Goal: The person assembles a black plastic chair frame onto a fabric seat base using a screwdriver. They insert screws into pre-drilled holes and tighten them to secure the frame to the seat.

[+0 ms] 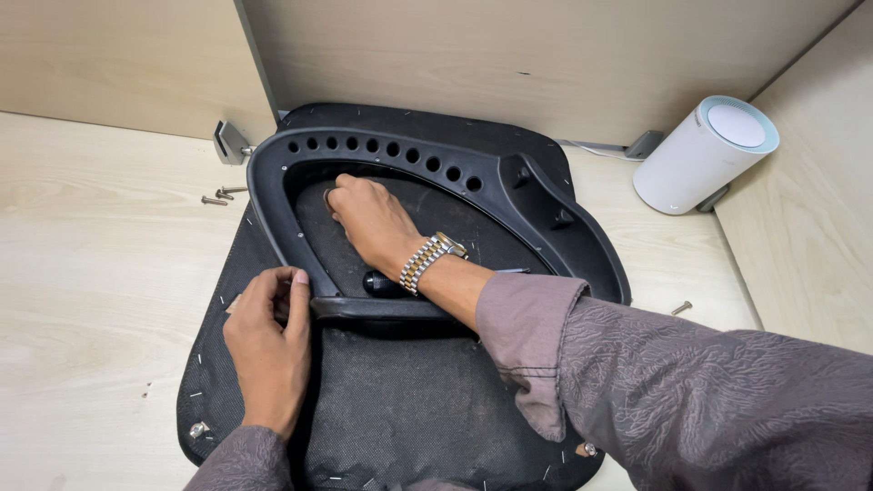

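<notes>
A black plastic frame (400,159) with a row of round holes along its far rim lies on a black fabric-covered seat pad (400,400), which rests upside down on the bench (100,236). The frame sits over the far half of the pad, its near bar across the pad's middle.

The right hand (373,223) reaches through the frame's opening and presses on the fabric inside; its fingers (341,186) are curled together against the pad, and whether they pinch anything small I cannot tell. The left hand (268,341) steadies the frame's near left corner, thumb and fingers (289,286) closed on the bar. A dark tool handle (380,284) lies just beside the right wrist, partly hidden under it.

As for progress, the frame looks placed but not yet fastened: three screws (218,194) lie loose on the bench by a metal bracket (229,141), another screw (681,308) lies to the right, and no screw heads show in the frame's mounts. Staples dot the pad's edge. A white cylinder device (696,159) stands in the far right corner, well apart.
</notes>
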